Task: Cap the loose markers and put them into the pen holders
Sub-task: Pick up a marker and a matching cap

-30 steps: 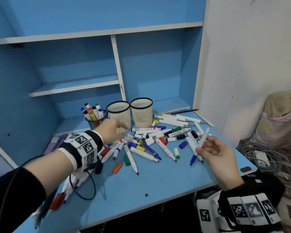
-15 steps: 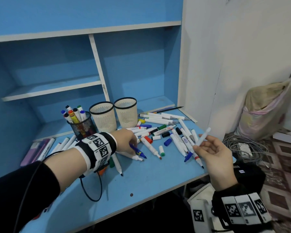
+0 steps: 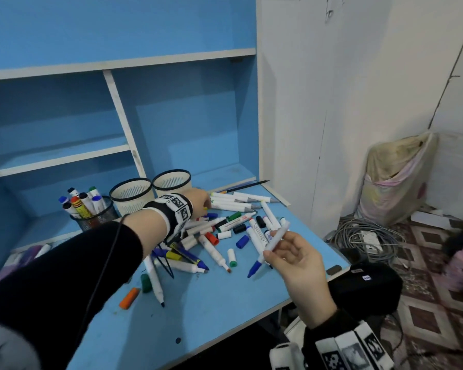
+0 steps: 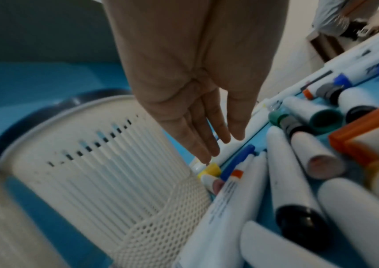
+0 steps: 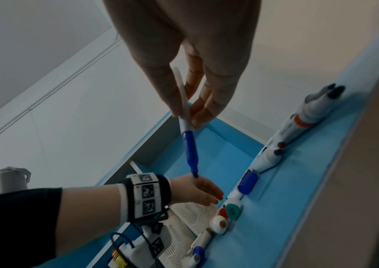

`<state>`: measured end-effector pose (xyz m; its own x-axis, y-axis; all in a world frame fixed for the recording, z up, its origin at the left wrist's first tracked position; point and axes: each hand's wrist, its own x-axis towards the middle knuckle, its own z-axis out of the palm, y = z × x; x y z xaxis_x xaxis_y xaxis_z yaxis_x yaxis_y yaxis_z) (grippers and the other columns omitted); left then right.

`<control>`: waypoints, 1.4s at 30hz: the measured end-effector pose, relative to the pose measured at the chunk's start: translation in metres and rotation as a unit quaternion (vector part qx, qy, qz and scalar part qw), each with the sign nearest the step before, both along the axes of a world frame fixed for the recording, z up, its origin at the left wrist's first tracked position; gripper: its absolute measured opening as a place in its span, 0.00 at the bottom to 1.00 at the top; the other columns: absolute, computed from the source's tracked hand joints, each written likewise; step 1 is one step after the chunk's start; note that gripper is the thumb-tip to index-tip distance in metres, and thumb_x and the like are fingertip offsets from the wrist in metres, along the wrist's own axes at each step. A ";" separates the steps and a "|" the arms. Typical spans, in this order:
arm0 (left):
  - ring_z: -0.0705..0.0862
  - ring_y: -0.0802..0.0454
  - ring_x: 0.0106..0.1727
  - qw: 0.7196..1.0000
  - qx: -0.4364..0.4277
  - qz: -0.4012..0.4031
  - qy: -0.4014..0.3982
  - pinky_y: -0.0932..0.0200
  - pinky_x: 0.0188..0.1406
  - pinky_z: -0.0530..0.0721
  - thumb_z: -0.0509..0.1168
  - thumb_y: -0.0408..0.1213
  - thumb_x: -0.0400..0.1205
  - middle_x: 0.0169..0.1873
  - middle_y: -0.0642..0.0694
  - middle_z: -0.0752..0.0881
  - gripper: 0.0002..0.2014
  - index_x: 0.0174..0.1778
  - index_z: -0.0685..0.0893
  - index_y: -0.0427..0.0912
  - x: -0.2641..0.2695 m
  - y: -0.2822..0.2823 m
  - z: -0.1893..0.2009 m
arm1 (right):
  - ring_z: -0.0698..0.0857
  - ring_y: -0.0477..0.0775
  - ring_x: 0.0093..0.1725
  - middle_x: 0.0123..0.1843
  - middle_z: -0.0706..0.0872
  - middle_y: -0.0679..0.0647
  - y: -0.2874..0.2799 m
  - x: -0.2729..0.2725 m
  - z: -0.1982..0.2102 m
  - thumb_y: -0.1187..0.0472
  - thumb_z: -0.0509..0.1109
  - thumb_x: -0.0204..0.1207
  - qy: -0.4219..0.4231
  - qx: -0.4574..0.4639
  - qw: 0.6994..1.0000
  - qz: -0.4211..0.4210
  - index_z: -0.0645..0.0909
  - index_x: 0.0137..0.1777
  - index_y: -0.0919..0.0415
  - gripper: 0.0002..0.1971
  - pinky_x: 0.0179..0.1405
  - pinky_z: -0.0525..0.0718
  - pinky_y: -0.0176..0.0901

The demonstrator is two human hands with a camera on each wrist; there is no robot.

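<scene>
Most of the job looks undone: the smooth blue table (image 3: 219, 303) carries a heap of loose markers (image 3: 225, 231) and caps. The black mesh holder (image 3: 96, 218) at far left has some markers; two cream slotted holders (image 3: 133, 194) look empty. The right hand (image 3: 297, 260) pinches an uncapped blue marker (image 3: 273, 243) at the near right, while the left hand (image 3: 198, 201), fingers straight, reaches a yellow cap (image 4: 211, 169) beside the holders.

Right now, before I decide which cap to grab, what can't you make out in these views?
- Head view: left hand's fingertips, hidden behind the hand itself.
- Left wrist view: whether those fingers touch the yellow cap; blurred.
- Head view: bottoms of the two white holders, hidden by the forearm.
- Head view: printing on the blue marker in the right hand; too small.
</scene>
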<state>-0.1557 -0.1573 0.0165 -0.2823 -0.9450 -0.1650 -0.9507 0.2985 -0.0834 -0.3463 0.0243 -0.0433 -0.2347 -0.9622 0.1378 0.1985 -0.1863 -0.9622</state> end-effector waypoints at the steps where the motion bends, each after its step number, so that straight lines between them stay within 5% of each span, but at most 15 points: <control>1: 0.81 0.44 0.63 1.000 0.009 0.005 -0.016 0.56 0.58 0.78 0.63 0.34 0.82 0.63 0.42 0.83 0.16 0.66 0.82 0.41 -0.003 -0.005 -0.002 | 0.86 0.41 0.37 0.43 0.87 0.55 -0.002 0.001 0.002 0.77 0.73 0.69 0.000 0.002 1.000 0.002 0.81 0.51 0.58 0.16 0.40 0.83 0.30; 9: 0.82 0.42 0.63 0.996 0.051 0.036 -0.071 0.60 0.53 0.78 0.66 0.39 0.80 0.63 0.38 0.83 0.17 0.64 0.82 0.37 -0.025 -0.022 -0.016 | 0.88 0.48 0.42 0.46 0.88 0.52 -0.014 0.002 0.011 0.77 0.70 0.73 -0.033 0.030 0.999 0.014 0.81 0.56 0.62 0.15 0.43 0.86 0.35; 14: 0.83 0.43 0.59 0.998 0.031 0.013 -0.047 0.64 0.38 0.76 0.69 0.37 0.78 0.59 0.40 0.85 0.16 0.61 0.84 0.39 -0.026 -0.024 -0.012 | 0.88 0.46 0.38 0.44 0.88 0.55 -0.013 -0.002 0.009 0.77 0.70 0.74 -0.044 0.040 0.998 0.016 0.81 0.54 0.62 0.13 0.38 0.85 0.32; 20: 0.81 0.46 0.46 0.991 -0.039 0.001 0.128 0.58 0.42 0.76 0.71 0.34 0.73 0.48 0.41 0.86 0.09 0.48 0.82 0.39 -0.027 0.002 0.004 | 0.86 0.57 0.38 0.40 0.89 0.62 -0.016 -0.006 0.010 0.74 0.69 0.76 -0.098 0.049 0.994 -0.005 0.81 0.53 0.65 0.09 0.46 0.87 0.47; 23: 0.80 0.50 0.40 0.971 -0.030 -0.013 0.237 0.59 0.38 0.77 0.72 0.33 0.72 0.38 0.46 0.84 0.07 0.38 0.79 0.44 -0.026 0.031 0.016 | 0.86 0.59 0.39 0.41 0.89 0.65 -0.016 -0.002 0.015 0.74 0.67 0.77 -0.147 0.033 0.989 -0.006 0.80 0.49 0.61 0.08 0.42 0.86 0.44; 26: 0.82 0.48 0.40 0.950 -0.023 -0.031 0.311 0.53 0.44 0.83 0.73 0.31 0.70 0.41 0.43 0.87 0.11 0.33 0.77 0.48 -0.021 0.065 0.030 | 0.87 0.61 0.41 0.50 0.88 0.70 -0.015 0.004 0.021 0.75 0.65 0.78 -0.202 0.012 0.979 -0.011 0.74 0.49 0.60 0.09 0.42 0.88 0.44; 34: 0.88 0.48 0.43 0.903 0.006 -0.052 0.427 0.53 0.50 0.86 0.72 0.27 0.74 0.44 0.51 0.88 0.15 0.43 0.82 0.55 0.012 0.138 0.054 | 0.88 0.55 0.37 0.45 0.86 0.68 -0.009 0.021 0.043 0.77 0.63 0.78 -0.267 -0.060 0.962 -0.025 0.67 0.67 0.53 0.23 0.45 0.88 0.42; 39: 0.86 0.30 0.50 0.868 0.001 -0.018 0.496 0.34 0.56 0.83 0.72 0.29 0.76 0.45 0.37 0.91 0.09 0.49 0.87 0.47 0.028 0.167 0.065 | 0.88 0.54 0.37 0.43 0.87 0.62 -0.001 0.036 0.056 0.77 0.62 0.78 -0.262 -0.085 0.961 0.017 0.69 0.66 0.56 0.21 0.47 0.89 0.43; 42: 0.86 0.31 0.51 0.856 -0.001 -0.004 0.516 0.34 0.56 0.82 0.72 0.29 0.76 0.44 0.37 0.91 0.09 0.48 0.88 0.46 0.038 0.179 0.066 | 0.88 0.53 0.37 0.40 0.89 0.58 0.003 0.046 0.058 0.77 0.63 0.78 -0.250 -0.089 0.964 0.035 0.69 0.66 0.58 0.20 0.47 0.88 0.42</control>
<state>-0.1180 0.0213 0.0823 -0.2829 -0.9427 0.1770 -0.5163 0.3052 0.8002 -0.3000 0.0270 0.0147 -0.2505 -0.9497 0.1880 0.6471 -0.3087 -0.6971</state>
